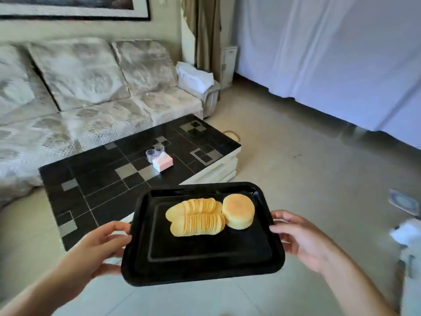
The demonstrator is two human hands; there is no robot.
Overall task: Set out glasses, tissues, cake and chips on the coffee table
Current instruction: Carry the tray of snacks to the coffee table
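- Step in hand: carrying the food over; the black tray (205, 265) is held in the air, this side of the coffee table (95, 179), not yet on it.
- Left hand (100, 245) grips the tray's left rim, fingers curled round the edge. Right hand (296, 238) grips the right rim the same way.
- On the tray: two rows of chips (196, 216) lying overlapped, and a round yellow cake (238, 211) touching their right end.
- Already on the table, near its middle: two clear glasses (154, 152) side by side, with a pink-and-white tissue box (162, 162) just in front of them.
- Sofa (79, 99) stands behind the table.
- Next move, by judgement: step closer and lower the tray flat onto bare tabletop beside the tissues, keeping it level so the chips do not slide.
- Risk: a tilt would spill the loose stacks.
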